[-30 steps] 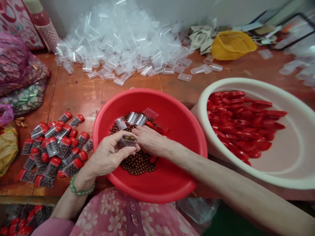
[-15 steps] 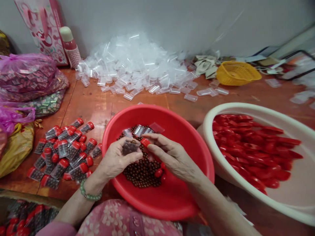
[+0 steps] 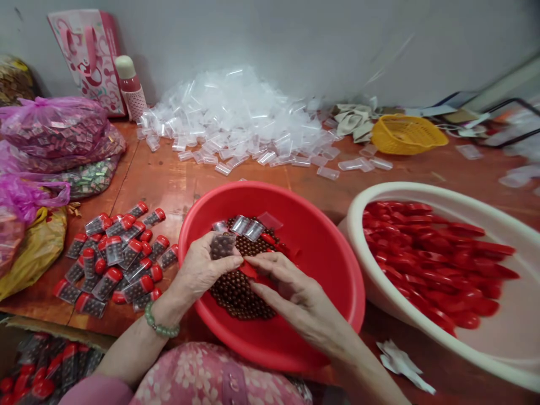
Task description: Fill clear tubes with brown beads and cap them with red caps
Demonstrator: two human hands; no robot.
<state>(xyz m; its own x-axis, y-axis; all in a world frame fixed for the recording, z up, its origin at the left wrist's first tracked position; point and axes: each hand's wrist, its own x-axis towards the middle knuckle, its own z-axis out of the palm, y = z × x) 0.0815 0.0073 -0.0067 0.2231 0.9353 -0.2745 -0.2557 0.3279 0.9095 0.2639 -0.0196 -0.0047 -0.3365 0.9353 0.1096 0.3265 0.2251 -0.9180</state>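
My left hand (image 3: pixel 198 269) is closed around a small clear plastic tube (image 3: pixel 222 246) filled with dark brown balls. Close beside it, my right hand (image 3: pixel 297 292) pinches a red cap (image 3: pixel 248 271), partly hidden by the fingers, below and right of the tube. Both hands are over a red basin (image 3: pixel 352 275) with a heap of loose brown balls (image 3: pixel 242 298). Clear tubes (image 3: pixel 247 226) and some red caps lie on that heap.
Left of the basin lie several filled, red-capped tubes (image 3: pixel 113 250). A cream basin (image 3: pixel 442 191) of red caps (image 3: pixel 426 253) stands right. Behind are a pile of clear tubes (image 3: pixel 236 118) and a yellow basket (image 3: pixel 405 135); plastic bags (image 3: pixel 59 129) sit far left.
My right hand has shifted down with the red cap, from beside the tube's upper end to below it. The left hand still holds the tube. The view has shifted slightly.
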